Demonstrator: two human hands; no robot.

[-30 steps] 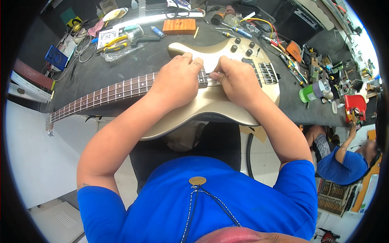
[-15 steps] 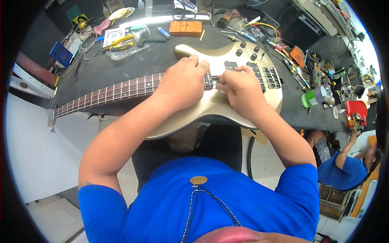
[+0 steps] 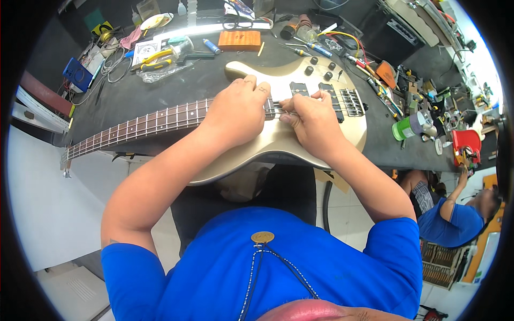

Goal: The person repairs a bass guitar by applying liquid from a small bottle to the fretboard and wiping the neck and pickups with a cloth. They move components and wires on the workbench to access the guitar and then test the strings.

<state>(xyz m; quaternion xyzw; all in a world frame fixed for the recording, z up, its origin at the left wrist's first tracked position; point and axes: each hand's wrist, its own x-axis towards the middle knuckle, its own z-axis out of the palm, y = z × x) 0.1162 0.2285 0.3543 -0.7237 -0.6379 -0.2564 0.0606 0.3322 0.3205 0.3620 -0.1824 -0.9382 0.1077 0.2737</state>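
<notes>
A champagne-gold bass guitar (image 3: 241, 152) lies across the workbench, its fretted neck (image 3: 150, 119) reaching left. My left hand (image 3: 235, 112) is closed over the end of the neck where it meets the body, fingers curled at the strings. Just to its right, my right hand (image 3: 316, 120) is over the strings between the neck and the black pickups (image 3: 329, 90), thumb and forefinger bent together at the strings. Whatever is between those fingertips is too small to make out. Black knobs (image 3: 309, 69) sit on the body's upper right.
On the dark bench (image 3: 118, 96) are yellow-handled pliers (image 3: 155, 59), a wooden block (image 3: 239, 40), scattered tools (image 3: 375, 85), a green container (image 3: 404, 127) and a red tray (image 3: 466, 142). A co-worker in a blue shirt (image 3: 455, 219) is at lower right, one hand (image 3: 463, 171) near the tray.
My right hand has moved slightly down along the body, its fingertips shifting on the strings. My left hand stays on the neck. The view has shifted slightly.
</notes>
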